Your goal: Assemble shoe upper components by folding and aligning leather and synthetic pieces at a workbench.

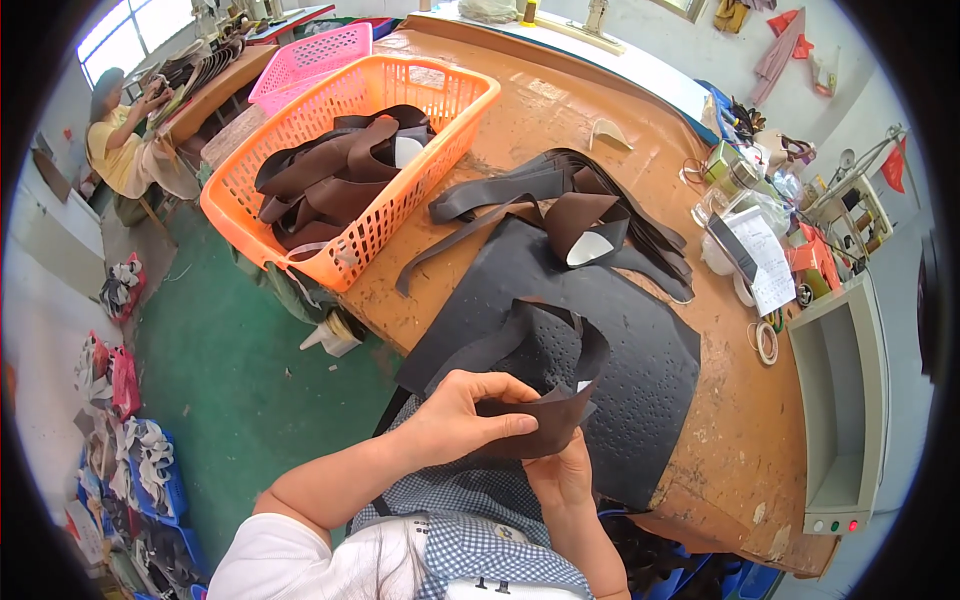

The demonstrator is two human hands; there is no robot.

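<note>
In front of my body I hold a dark brown leather-like strip [552,428], bent round into a loop like a shoe upper. My left hand [468,412] pinches its near edge between thumb and fingers. From below, my right hand [562,470] grips the same near part, with its fingertips partly hidden behind the strip. A small white patch shows on the loop's inner right side. Beneath the loop lies a black, pitted rubber mat [645,400]. Just beyond the mat, a fanned pile of dark strips [655,235] rests on the table, with a white-lined brown loop [580,215] on top.
An orange basket [462,128] of similar brown pieces stands at the table's far left, before a pink basket [315,60]. A grey box-shaped machine [845,400] with lit buttons borders the right side. Paper [770,265] and clutter lie behind it. Another person [125,140] sits far left.
</note>
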